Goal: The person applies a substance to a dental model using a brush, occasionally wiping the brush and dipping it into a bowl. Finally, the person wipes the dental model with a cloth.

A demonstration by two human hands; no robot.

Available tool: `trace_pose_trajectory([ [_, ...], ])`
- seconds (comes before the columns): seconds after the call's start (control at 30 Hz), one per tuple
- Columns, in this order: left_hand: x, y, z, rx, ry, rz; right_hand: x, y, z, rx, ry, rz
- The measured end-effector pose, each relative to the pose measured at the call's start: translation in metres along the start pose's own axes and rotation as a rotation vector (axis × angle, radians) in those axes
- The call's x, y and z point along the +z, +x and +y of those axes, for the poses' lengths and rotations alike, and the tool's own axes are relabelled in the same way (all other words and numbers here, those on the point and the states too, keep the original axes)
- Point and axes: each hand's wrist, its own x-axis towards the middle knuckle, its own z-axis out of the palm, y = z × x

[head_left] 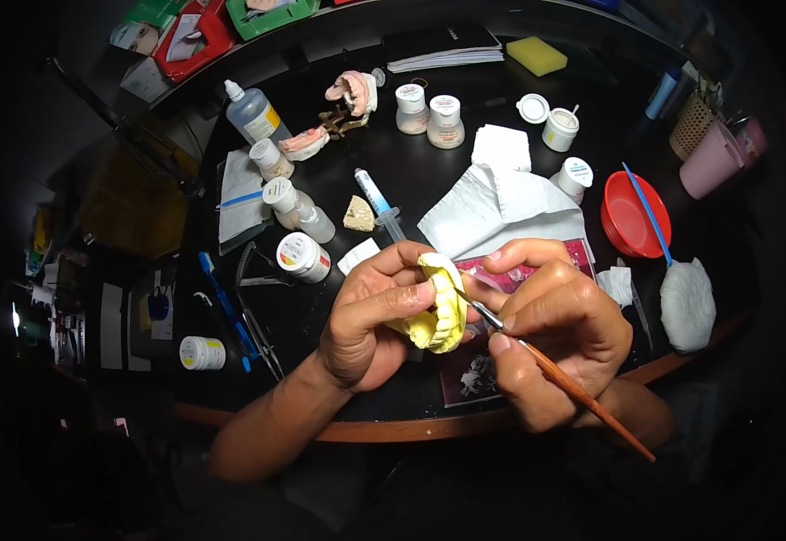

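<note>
My left hand (370, 311) is closed around a yellow dental cast (447, 311), holding it tilted with its row of teeth facing right. In my right hand (560, 329) is a slim paintbrush (569, 388) with a reddish-brown handle and a metal ferrule, gripped like a pen. Its dark tip is at the teeth of the cast; whether it touches is too small to tell. Under the hands lies a dark red printed sheet (465, 383) with white scraps on it, partly hidden. Beyond the cast, a syringe (376, 198) rests beside a beige textured piece (358, 214).
White tissues (501, 212) lie behind my right hand. A red bowl (621, 225) with a blue stick stands at right, near a white wrapped bundle (687, 302). Jars and bottles (303, 257) stand at left. Pink-and-white dental models (305, 142) sit farther back. The desk's wooden edge (411, 430) is close.
</note>
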Motion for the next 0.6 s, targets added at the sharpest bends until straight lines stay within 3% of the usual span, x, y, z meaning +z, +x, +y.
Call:
trace_pose_trajectory([
  [0.43, 0.0, 0.0, 0.015, -0.115, 0.055, 0.039, 0.004, 0.005, -0.006, 0.11, 0.099, 0.132],
  [0.6, 0.001, 0.0, 0.02, -0.221, -0.001, 0.001, -0.002, 0.009, -0.006, 0.073, 0.034, -0.051],
])
